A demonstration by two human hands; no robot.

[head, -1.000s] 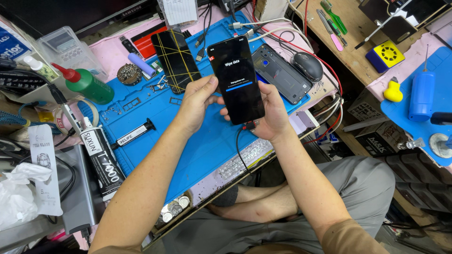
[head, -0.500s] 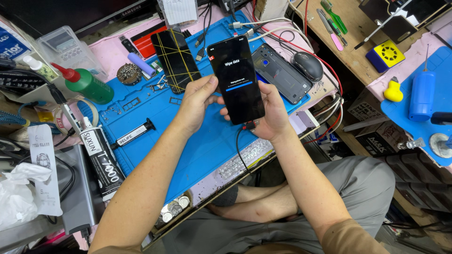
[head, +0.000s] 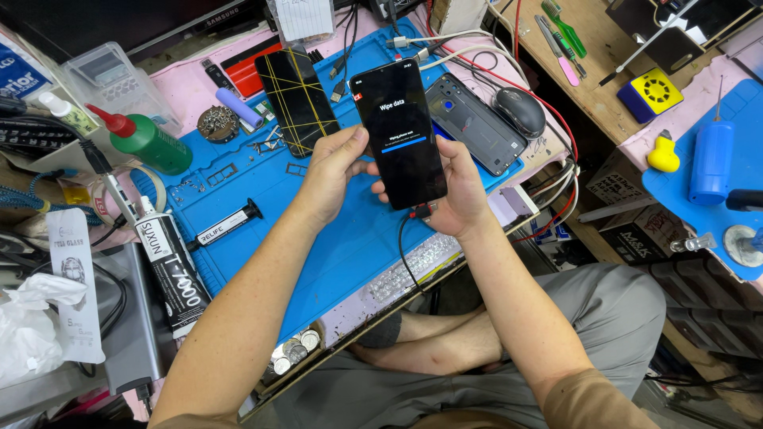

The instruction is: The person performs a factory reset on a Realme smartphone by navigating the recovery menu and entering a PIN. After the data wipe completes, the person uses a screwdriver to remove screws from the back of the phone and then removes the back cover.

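I have a black smartphone held up over the middle of the blue work mat, screen toward me and lit with white text and a thin blue bar. My left hand curls its fingers around the phone's left edge, thumb resting on that edge. My right hand cups the lower right part from behind, fingers closed on it. A black cable with a red plug hangs from the phone's bottom end, down past the near edge of the worktop.

On the mat behind the phone lie a dark display panel crossed with yellow tape, toward the far edge, and a grey phone back cover, just beside a black computer mouse at the far right corner. A green bottle with a red nozzle stands by the mat's left edge, and a black glue tube lies off the mat near it.
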